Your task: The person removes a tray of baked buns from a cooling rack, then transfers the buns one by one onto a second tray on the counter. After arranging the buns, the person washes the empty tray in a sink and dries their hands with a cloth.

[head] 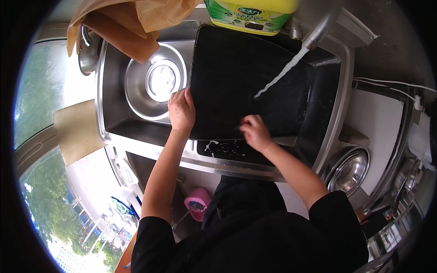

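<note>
A large black baking tray (235,78) lies tilted in the right basin of a stainless steel sink (225,168). My left hand (181,110), wet with some suds, grips the tray's left edge. Over its lower part, my right hand (255,133) is closed around a small reddish item (243,121); blur and my fingers hide what it is. From the tap (311,41) at the upper right, a stream of water (281,73) runs onto the middle of the tray. White suds (213,146) dot the dark basin below the tray's near edge.
A round steel basin (135,92) sits in the left sink bowl. Brown paper (119,30) hangs over the back left corner. Behind the tray stands a yellow-green plastic tub (252,17) bearing writing. Nested steel bowls (351,170) are at the right, a pink bucket (198,201) below.
</note>
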Motion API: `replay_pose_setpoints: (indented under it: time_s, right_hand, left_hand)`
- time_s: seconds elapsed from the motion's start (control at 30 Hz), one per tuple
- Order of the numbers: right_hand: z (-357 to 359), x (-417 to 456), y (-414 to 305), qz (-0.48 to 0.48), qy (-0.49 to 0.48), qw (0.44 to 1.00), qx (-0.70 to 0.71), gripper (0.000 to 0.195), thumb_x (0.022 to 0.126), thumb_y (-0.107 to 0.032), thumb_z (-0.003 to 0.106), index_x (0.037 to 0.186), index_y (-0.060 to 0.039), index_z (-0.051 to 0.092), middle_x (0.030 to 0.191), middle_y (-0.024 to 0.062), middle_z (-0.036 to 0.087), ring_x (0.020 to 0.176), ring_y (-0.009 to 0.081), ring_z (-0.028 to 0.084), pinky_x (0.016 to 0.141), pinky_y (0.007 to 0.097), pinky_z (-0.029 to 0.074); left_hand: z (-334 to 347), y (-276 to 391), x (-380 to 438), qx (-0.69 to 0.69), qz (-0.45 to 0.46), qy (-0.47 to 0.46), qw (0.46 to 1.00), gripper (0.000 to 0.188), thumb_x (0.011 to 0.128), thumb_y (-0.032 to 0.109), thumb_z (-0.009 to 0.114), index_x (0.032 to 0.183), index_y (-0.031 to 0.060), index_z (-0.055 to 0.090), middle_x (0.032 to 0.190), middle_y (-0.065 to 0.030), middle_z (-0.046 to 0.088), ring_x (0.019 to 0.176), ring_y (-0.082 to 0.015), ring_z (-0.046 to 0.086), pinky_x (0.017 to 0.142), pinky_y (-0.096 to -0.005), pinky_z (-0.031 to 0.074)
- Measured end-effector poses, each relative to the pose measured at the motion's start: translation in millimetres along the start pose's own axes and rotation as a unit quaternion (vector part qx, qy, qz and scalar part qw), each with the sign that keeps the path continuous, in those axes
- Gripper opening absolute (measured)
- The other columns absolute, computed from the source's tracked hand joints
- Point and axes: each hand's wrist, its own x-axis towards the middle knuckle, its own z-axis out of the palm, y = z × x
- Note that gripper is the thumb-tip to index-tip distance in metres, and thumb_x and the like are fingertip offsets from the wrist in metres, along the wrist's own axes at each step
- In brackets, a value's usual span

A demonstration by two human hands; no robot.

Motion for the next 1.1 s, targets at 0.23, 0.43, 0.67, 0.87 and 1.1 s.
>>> replay_pose_setpoints:
  time_s: [0.23,0.43,0.67,0.87,1.1]
  right_hand:
    - [-42.1,-68.6,69.9,0.379,0.155,0.909,-0.079,0.02,0.094,0.01,0.07,0.102,-0.008,0.074,0.107,0.017,0.068,0.103,0.037,0.071,0.088,0.0452,0.059]
    - [44.9,72.3,-114.9,-0.003,-0.005,0.995,0.1,0.03,0.09,0.007,0.081,0.116,-0.006,0.085,0.129,0.0111,0.069,0.118,0.0328,0.07,0.098,0.0411,0.064]
    - [-21.7,-99.0,50.0,0.211,0.029,0.973,-0.083,0.026,0.083,0.009,0.079,0.103,-0.0055,0.088,0.126,0.0135,0.08,0.119,0.037,0.077,0.1,0.0477,0.065]
    - [-32.6,-122.0,154.1,0.544,0.095,0.796,-0.249,0.032,0.093,0.0,0.074,0.125,0.0015,0.079,0.13,0.0243,0.067,0.123,0.0486,0.065,0.111,0.0544,0.054]
    - [-123.2,90.0,300.6,0.476,0.145,0.842,-0.21,0.048,0.105,-0.019,0.076,0.144,0.0088,0.07,0.159,0.0301,0.062,0.148,0.0514,0.057,0.127,0.0539,0.048]
  left_hand:
    - [2.9,-4.4,-2.6,-0.013,-0.002,0.008,1.0,0.03,0.12,0.016,0.057,0.115,-0.0007,0.081,0.113,-0.018,0.082,0.11,-0.0415,0.073,0.102,-0.0521,0.055]
    - [6.0,-8.9,-1.4,0.002,-0.004,-0.022,1.0,0.033,0.122,0.017,0.055,0.118,-0.0039,0.08,0.113,-0.0216,0.081,0.109,-0.0444,0.073,0.1,-0.0532,0.056]
    - [2.7,-6.6,-4.1,-0.003,-0.015,-0.018,1.0,0.035,0.123,0.017,0.053,0.12,-0.0061,0.078,0.112,-0.0212,0.08,0.111,-0.0436,0.072,0.101,-0.0519,0.056]
    - [-3.3,0.1,-1.8,-0.015,-0.012,-0.028,0.999,0.034,0.123,0.014,0.05,0.12,-0.0069,0.077,0.115,-0.0231,0.079,0.112,-0.0449,0.072,0.103,-0.0521,0.056]
    - [1.2,-16.5,-3.7,-0.018,-0.003,-0.031,0.999,0.039,0.127,0.021,0.047,0.128,-0.0049,0.076,0.116,-0.0276,0.077,0.106,-0.0489,0.074,0.096,-0.0518,0.058]
